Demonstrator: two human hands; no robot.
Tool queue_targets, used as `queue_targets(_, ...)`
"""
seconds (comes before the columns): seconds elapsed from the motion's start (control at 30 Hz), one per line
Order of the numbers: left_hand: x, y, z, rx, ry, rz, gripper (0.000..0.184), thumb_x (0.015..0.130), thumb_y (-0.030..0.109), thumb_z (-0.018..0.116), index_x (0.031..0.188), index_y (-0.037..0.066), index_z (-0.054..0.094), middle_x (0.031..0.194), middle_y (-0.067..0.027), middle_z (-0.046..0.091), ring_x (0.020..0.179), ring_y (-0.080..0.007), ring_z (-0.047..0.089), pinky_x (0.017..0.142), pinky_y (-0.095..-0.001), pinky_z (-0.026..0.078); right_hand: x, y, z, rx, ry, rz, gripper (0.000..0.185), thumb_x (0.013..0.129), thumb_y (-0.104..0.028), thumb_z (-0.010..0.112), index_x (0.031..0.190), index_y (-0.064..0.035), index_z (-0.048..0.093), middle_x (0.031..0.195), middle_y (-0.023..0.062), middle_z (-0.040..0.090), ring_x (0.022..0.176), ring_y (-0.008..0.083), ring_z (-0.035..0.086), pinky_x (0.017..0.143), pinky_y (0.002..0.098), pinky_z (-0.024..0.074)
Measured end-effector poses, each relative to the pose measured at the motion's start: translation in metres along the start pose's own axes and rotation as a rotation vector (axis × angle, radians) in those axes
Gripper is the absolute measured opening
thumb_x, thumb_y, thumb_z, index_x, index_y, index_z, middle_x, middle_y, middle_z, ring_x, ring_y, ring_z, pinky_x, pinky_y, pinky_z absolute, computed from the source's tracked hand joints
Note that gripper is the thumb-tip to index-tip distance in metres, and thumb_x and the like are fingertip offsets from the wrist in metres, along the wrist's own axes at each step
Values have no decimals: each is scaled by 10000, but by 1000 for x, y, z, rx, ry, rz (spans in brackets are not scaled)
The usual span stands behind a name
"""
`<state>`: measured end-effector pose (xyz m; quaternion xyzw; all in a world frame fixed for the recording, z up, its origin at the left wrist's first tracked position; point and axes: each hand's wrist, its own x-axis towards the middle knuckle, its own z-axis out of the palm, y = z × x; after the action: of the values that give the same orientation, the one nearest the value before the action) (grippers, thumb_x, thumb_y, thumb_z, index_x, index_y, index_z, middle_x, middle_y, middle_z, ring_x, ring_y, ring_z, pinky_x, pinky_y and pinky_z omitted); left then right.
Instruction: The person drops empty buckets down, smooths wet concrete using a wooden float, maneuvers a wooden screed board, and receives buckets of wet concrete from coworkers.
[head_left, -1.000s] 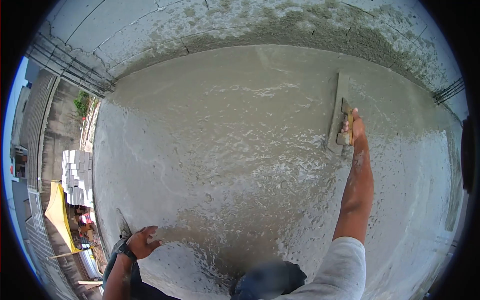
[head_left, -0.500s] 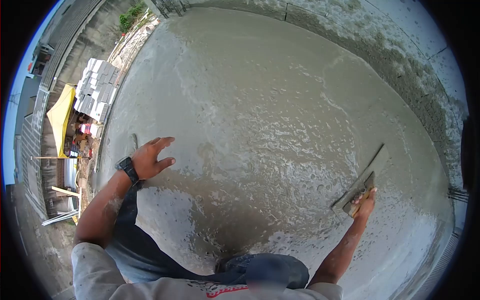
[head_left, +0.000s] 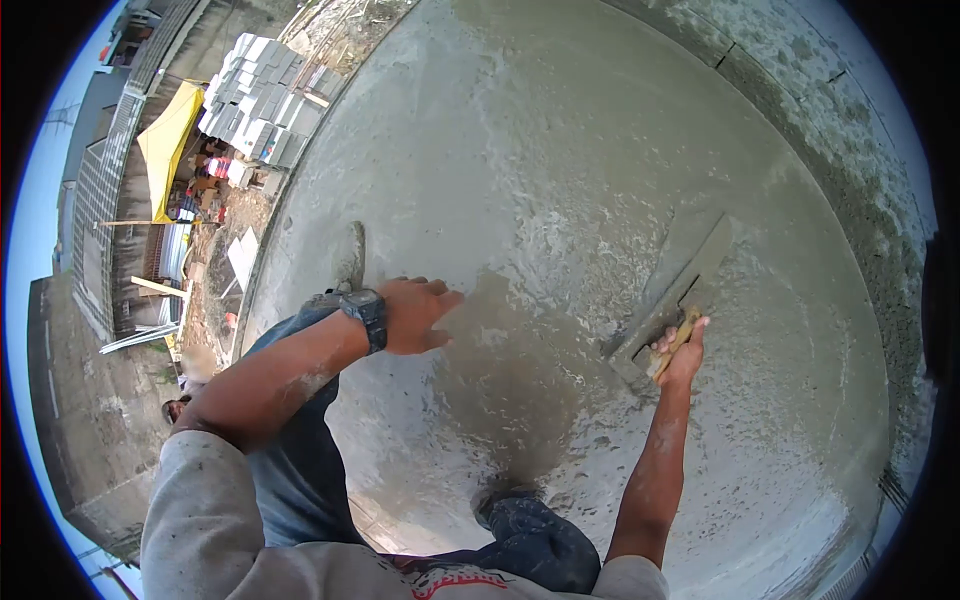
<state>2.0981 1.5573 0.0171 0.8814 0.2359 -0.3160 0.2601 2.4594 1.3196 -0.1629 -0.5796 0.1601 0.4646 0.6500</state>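
Wet grey concrete (head_left: 600, 200) spreads in front of me, bumpy and shiny in the middle and smoother toward the far side. My right hand (head_left: 683, 350) is wrapped round the yellowish handle of a long flat trowel (head_left: 700, 262), whose blade lies on the concrete, slanting up to the right. My left hand (head_left: 415, 315), with a dark watch at the wrist, is empty, its fingers apart, over the slab near my left knee. Just beyond that knee, a grey-smeared shoe tip (head_left: 355, 250) shows on the concrete.
A block wall (head_left: 800, 110) splashed with mortar borders the slab at the upper right. Beyond the left edge, lower down, are stacked pale blocks (head_left: 262, 95), a yellow canopy (head_left: 168, 145) and planks. Part of a person (head_left: 177, 408) shows at the lower left.
The view has turned and shifted toward the left edge. My left hand has moved inward over the slab. My right hand still holds the trowel, now nearer my body than at first.
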Motion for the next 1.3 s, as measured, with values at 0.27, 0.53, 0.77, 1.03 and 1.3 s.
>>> queue_targets(0.27,-105,-24,-25,-493,138,-106,581,894,369,664,1353,59,487,1216,-177,609,1087,-375,621,946,-480,490,-5,84,155,168,129,-24,596,968,-697,383,1076,-124,504,656,21,477,523,166,446,575,351,449)
queue_targets(0.53,-67,-79,2,-432,81,-254,596,862,391,669,1332,64,500,1184,-165,623,1038,-367,641,910,-490,496,6,137,243,262,97,20,632,930,-753,379,1108,-160,508,650,17,481,534,166,446,615,357,450)
queue_targets(0.77,-67,-109,-5,-394,-48,-215,598,837,396,691,1316,88,507,1105,-154,634,994,-356,647,838,-493,510,11,155,329,118,119,-17,560,979,-664,399,1130,-132,488,668,45,483,512,182,459,561,383,453)
queue_targets(1.03,-36,-130,-32,-484,171,-372,606,830,317,711,1332,58,491,1136,-195,642,1024,-397,641,873,-472,522,16,177,407,-201,26,-71,487,1012,-568,425,1137,-106,519,676,64,524,509,197,514,533,381,479)
queue_targets(1.3,-21,-107,-18,-300,233,-209,577,818,247,741,1308,32,526,1137,-242,654,1025,-402,649,868,-468,528,-16,190,383,-1341,130,-411,642,968,-564,480,1490,-200,404,823,204,702,729,444,674,637,514,534)
